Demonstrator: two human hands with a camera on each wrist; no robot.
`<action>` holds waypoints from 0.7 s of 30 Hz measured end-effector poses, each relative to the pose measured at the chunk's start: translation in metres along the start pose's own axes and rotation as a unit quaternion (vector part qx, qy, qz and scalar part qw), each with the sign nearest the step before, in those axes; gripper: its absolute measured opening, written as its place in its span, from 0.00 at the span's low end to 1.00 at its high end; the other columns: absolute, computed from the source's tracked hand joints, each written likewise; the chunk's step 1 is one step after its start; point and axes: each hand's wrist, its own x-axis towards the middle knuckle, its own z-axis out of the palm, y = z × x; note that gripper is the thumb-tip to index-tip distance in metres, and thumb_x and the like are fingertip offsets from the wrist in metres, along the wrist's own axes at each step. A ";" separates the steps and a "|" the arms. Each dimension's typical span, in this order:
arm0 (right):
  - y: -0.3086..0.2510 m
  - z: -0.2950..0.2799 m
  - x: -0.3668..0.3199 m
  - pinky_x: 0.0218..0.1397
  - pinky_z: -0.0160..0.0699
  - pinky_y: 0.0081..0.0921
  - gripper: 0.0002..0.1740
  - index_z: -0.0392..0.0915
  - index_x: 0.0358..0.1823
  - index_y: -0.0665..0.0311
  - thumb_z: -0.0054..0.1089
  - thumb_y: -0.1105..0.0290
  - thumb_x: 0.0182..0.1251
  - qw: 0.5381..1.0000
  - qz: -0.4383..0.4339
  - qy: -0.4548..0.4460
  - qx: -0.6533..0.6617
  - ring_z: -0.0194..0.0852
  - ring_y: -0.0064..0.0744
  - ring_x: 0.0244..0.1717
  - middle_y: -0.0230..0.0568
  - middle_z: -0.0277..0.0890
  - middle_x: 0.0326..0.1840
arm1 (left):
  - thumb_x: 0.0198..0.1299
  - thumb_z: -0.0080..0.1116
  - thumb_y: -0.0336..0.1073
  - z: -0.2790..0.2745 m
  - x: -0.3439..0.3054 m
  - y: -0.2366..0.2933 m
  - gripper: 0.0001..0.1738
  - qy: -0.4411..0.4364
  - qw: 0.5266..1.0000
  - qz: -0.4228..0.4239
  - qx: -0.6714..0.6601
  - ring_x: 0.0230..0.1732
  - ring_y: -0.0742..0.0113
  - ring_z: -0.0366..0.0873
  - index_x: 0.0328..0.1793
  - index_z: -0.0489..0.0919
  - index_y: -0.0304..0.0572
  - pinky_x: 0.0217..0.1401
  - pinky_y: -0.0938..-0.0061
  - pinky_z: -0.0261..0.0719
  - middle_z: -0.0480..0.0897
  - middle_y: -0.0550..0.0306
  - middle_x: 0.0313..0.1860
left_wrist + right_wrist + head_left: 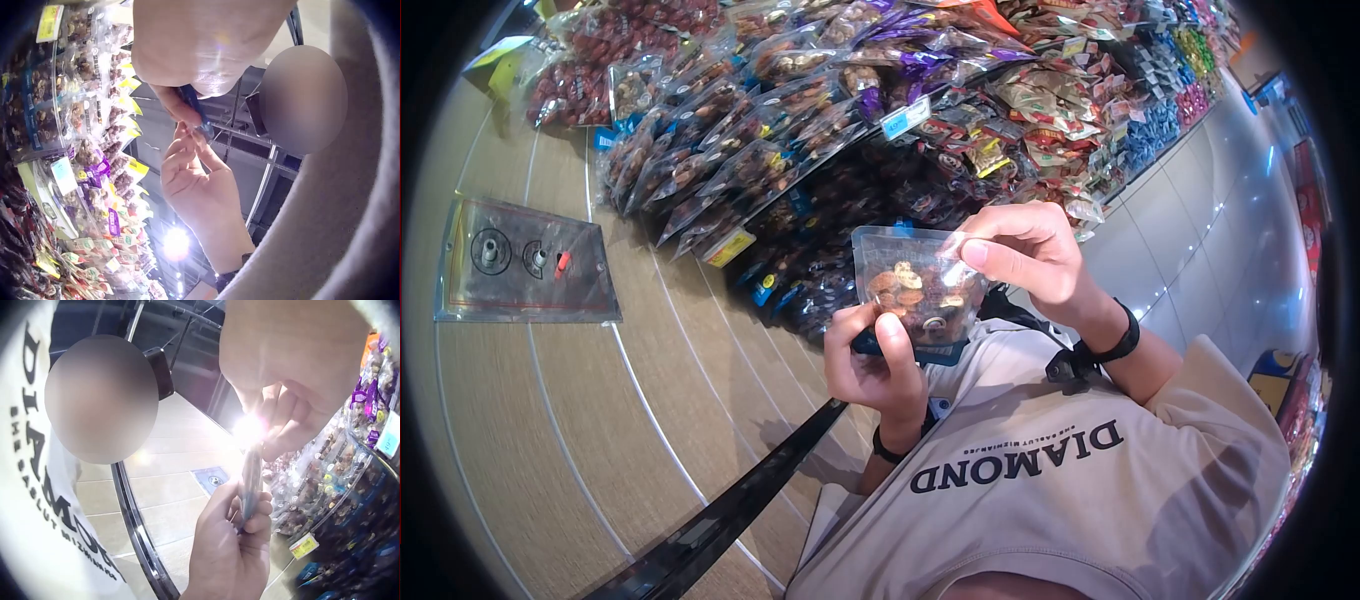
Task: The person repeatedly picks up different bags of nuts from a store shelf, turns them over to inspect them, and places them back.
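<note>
A small clear packet of mixed nuts (912, 292) with a dark blue bottom edge is held up in front of the shirt. My left hand (878, 362) pinches its lower left part, thumb laid on the front. At its upper right corner, my right hand (1035, 255) grips the clear film between thumb and fingers. In the left wrist view the packet (195, 111) shows edge-on, with the right hand (201, 194) beyond it. The right wrist view also has the packet (250, 487) edge-on between both hands, the left hand (232, 556) below; bright glare hides its upper end.
Bagged snacks (770, 150) crowd a slanted display behind the packet, with price tags (906, 118) along its rail. A dark rail (730, 500) runs along the left beside a wood-look surface (680, 420), which bears a metal plate with knobs (510, 285). Tiled floor (1170, 230) shows at right.
</note>
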 end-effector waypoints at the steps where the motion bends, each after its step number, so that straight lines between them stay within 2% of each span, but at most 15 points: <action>1: -0.001 -0.001 -0.002 0.35 0.79 0.21 0.11 0.86 0.42 0.72 0.61 0.70 0.77 1.000 0.000 0.004 0.000 0.80 0.20 0.33 0.37 0.85 0.35 | 0.66 0.62 0.31 0.001 0.000 0.002 0.11 -0.006 1.000 -0.005 0.000 0.37 0.62 0.79 0.44 0.76 0.27 0.43 0.70 0.77 0.82 0.48 0.36; 6: 0.002 -0.011 -0.013 0.36 0.79 0.21 0.11 0.85 0.42 0.73 0.60 0.71 0.77 0.999 -0.010 0.040 0.005 0.80 0.20 0.33 0.37 0.84 0.35 | 0.68 0.61 0.31 0.009 -0.002 0.008 0.11 -0.044 0.999 -0.012 -0.024 0.35 0.63 0.78 0.45 0.77 0.26 0.42 0.71 0.77 0.82 0.49 0.35; 8: 0.000 -0.017 -0.018 0.36 0.79 0.21 0.10 0.85 0.41 0.73 0.59 0.72 0.77 0.999 -0.009 0.053 -0.006 0.80 0.20 0.33 0.37 0.84 0.35 | 0.69 0.57 0.30 0.011 -0.007 0.008 0.08 -0.042 0.997 -0.063 -0.036 0.41 0.68 0.76 0.41 0.78 0.29 0.48 0.74 0.72 0.81 0.51 0.39; 11: 0.000 -0.026 -0.027 0.39 0.77 0.21 0.10 0.84 0.41 0.73 0.59 0.72 0.77 0.998 -0.010 0.066 -0.006 0.79 0.20 0.34 0.36 0.83 0.35 | 0.70 0.58 0.30 0.010 -0.012 0.018 0.08 -0.089 0.991 -0.089 -0.037 0.42 0.69 0.76 0.41 0.79 0.29 0.49 0.74 0.73 0.83 0.50 0.41; 15: 0.001 -0.033 -0.040 0.45 0.74 0.21 0.10 0.84 0.41 0.73 0.60 0.72 0.76 0.996 -0.018 0.087 -0.009 0.78 0.19 0.40 0.34 0.83 0.37 | 0.70 0.58 0.31 0.009 -0.019 0.027 0.09 -0.123 0.988 -0.089 -0.027 0.36 0.71 0.74 0.41 0.80 0.29 0.44 0.75 0.72 0.84 0.51 0.38; 16: 0.002 -0.038 -0.043 0.48 0.73 0.21 0.10 0.84 0.41 0.73 0.60 0.72 0.76 0.998 -0.010 0.069 -0.003 0.77 0.19 0.42 0.34 0.83 0.38 | 0.70 0.58 0.31 0.010 -0.021 0.029 0.09 -0.124 0.988 -0.089 -0.025 0.36 0.71 0.74 0.41 0.80 0.29 0.44 0.75 0.72 0.84 0.51 0.38; 19: 0.007 -0.037 -0.048 0.48 0.73 0.21 0.10 0.84 0.42 0.73 0.59 0.72 0.76 0.997 -0.033 0.062 0.015 0.77 0.19 0.42 0.35 0.83 0.39 | 0.70 0.58 0.31 0.009 -0.028 0.033 0.09 -0.121 0.986 -0.108 -0.045 0.34 0.73 0.73 0.40 0.79 0.28 0.42 0.76 0.72 0.83 0.51 0.36; 21: 0.007 -0.038 -0.051 0.48 0.74 0.21 0.10 0.84 0.42 0.73 0.59 0.72 0.77 0.998 -0.036 0.056 0.013 0.77 0.19 0.42 0.35 0.83 0.39 | 0.70 0.59 0.31 0.013 -0.030 0.030 0.10 -0.085 0.992 -0.070 -0.055 0.24 0.81 0.68 0.41 0.82 0.27 0.26 0.82 0.62 0.83 0.56 0.30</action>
